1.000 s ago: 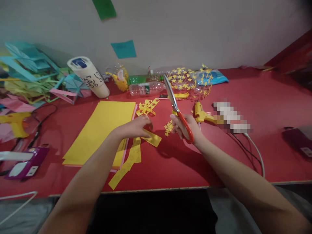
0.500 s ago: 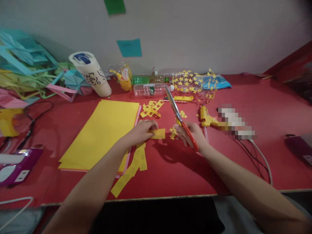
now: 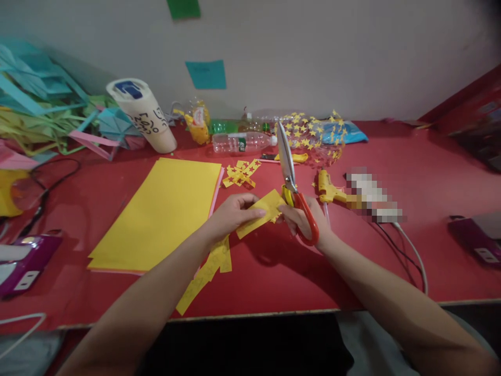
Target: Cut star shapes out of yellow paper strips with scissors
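My left hand (image 3: 237,211) pinches a yellow paper strip (image 3: 256,216) between thumb and fingers. The strip's right end reaches my right hand (image 3: 301,219), whose fingertips touch it. That hand also holds red-handled scissors (image 3: 290,180), their blades pointing up and away and looking closed. Small yellow stars lie partly hidden beneath the strip. More yellow strips with faint drawn outlines (image 3: 203,279) rest on the red table below my left hand. Beyond it sit strips with star-shaped holes (image 3: 241,174). A stack of yellow sheets (image 3: 160,214) lies to the left.
A white tumbler (image 3: 146,117) stands at the back left beside folded paper shapes (image 3: 43,99). Along the wall lie plastic bottles (image 3: 242,142), one covered with yellow stars. A yellow cutter (image 3: 299,157), a yellow glue gun (image 3: 329,188) and a power strip (image 3: 373,196) are on the right.
My left hand has lifted the yellow strip and tilted it up toward my right hand, whose fingers now meet its end. The scissors have turned more upright.
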{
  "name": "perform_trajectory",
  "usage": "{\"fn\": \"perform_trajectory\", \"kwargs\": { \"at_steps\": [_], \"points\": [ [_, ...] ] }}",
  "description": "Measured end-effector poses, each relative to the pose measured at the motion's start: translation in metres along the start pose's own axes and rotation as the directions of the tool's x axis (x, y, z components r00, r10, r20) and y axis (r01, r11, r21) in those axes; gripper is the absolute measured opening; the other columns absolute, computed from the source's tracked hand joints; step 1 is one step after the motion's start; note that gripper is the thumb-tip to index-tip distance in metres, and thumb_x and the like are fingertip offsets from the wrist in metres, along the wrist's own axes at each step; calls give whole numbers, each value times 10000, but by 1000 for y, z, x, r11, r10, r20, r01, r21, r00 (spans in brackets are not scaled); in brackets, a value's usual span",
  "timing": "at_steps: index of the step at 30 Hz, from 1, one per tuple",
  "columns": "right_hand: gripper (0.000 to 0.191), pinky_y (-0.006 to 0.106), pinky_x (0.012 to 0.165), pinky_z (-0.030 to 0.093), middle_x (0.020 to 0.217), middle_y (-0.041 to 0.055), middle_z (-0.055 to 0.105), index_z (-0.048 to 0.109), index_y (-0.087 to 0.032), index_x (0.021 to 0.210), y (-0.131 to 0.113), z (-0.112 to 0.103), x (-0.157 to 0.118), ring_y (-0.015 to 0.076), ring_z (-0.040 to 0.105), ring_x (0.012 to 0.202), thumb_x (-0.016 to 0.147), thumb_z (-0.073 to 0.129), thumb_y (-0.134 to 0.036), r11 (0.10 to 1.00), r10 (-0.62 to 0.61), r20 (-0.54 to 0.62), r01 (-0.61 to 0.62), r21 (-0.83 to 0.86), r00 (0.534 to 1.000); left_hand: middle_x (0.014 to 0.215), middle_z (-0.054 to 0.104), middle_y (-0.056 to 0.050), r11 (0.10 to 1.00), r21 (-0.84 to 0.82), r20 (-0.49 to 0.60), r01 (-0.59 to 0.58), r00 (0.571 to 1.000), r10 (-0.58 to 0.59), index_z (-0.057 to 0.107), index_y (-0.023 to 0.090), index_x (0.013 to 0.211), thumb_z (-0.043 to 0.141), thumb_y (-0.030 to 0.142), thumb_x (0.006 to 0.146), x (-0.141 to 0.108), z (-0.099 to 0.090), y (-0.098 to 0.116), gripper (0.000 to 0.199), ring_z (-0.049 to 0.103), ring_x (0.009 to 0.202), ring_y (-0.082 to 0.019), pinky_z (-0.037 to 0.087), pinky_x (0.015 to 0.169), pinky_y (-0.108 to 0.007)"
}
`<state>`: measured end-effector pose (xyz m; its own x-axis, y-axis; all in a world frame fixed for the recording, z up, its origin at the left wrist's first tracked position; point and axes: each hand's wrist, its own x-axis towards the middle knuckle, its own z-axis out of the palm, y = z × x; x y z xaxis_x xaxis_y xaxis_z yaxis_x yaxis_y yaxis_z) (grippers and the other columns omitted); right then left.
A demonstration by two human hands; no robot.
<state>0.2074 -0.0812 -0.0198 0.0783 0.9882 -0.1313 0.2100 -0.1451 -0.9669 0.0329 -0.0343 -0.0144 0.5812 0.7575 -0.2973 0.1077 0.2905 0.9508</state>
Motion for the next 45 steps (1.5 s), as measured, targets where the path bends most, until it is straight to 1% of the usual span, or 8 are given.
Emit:
{"fn": "perform_trajectory", "kwargs": {
  "at_steps": [4, 6, 10, 15, 19, 23, 31, 45],
  "points": [
    [267, 259, 369, 383, 364, -88, 411, 450, -227, 608, 0, -1, 0, 93, 391, 291, 695, 608, -424, 999, -32, 4, 32, 2, 999, 730, 722, -53, 997, -62, 174, 51, 984, -39, 663, 139, 803, 669, 278, 733, 2, 1, -4, 156, 667, 628, -116, 515, 648, -258],
    [308, 259, 373, 383, 363, -90, 401, 438, -227, 600, 0, -1, 0, 91, 385, 289, 710, 616, -453, 999, -45, -1, 45, -6, 999, 703, 725, -53, 996, -83, 168, 42, 985, -27, 651, 133, 806, 664, 268, 738, 3, -1, -5, 152, 668, 591, -119, 521, 611, -254],
    [418, 264, 413, 402, 366, -89, 364, 410, -226, 585, 0, -4, 1, 90, 383, 309, 756, 559, -577, 996, -84, 54, 86, -35, 995, 648, 720, -14, 977, -190, -55, -99, 994, 90, 590, 152, 895, 697, 224, 690, 5, -9, -1, 242, 652, 525, -112, 517, 543, -226],
    [500, 250, 439, 319, 531, -42, 430, 431, -208, 640, -4, -7, 0, 101, 406, 445, 697, 531, -695, 948, -21, 200, 83, -307, 980, 567, 670, 22, 918, -240, -359, -315, 908, 217, 543, 152, 809, 663, 166, 658, 6, -17, 7, 193, 599, 467, -85, 502, 507, -202],
    [529, 260, 502, 298, 573, -39, 367, 393, -211, 626, -6, -8, -2, 113, 352, 535, 721, 474, -726, 877, -18, 252, 137, -461, 967, 516, 604, 41, 898, -194, -447, -396, 850, 278, 552, 155, 757, 635, 229, 725, 7, -22, 7, 116, 538, 434, -54, 442, 432, -161],
    [551, 262, 520, 291, 582, -43, 342, 387, -212, 623, -3, -7, -3, 114, 310, 551, 719, 458, -751, 850, 6, 290, 148, -506, 957, 544, 623, 33, 894, -146, -462, -425, 828, 318, 569, 155, 787, 635, 265, 746, 6, -23, 6, 134, 563, 455, -62, 474, 461, -170],
    [556, 251, 495, 285, 558, -49, 333, 378, -214, 599, -4, -5, -4, 104, 313, 523, 740, 461, -745, 888, -22, 351, 179, -423, 936, 574, 640, 18, 904, -67, -426, -421, 832, 356, 573, 153, 815, 604, 273, 765, 3, -17, 6, 134, 586, 478, -82, 503, 490, -200],
    [483, 244, 419, 337, 433, -86, 368, 412, -221, 615, -4, -3, -9, 75, 344, 364, 745, 557, -663, 969, 36, 412, 68, -236, 911, 565, 643, 27, 888, -62, -408, -456, 824, 394, 562, 160, 822, 590, 260, 772, 3, -17, 4, 115, 570, 444, -70, 483, 449, -183]
  ]
}}
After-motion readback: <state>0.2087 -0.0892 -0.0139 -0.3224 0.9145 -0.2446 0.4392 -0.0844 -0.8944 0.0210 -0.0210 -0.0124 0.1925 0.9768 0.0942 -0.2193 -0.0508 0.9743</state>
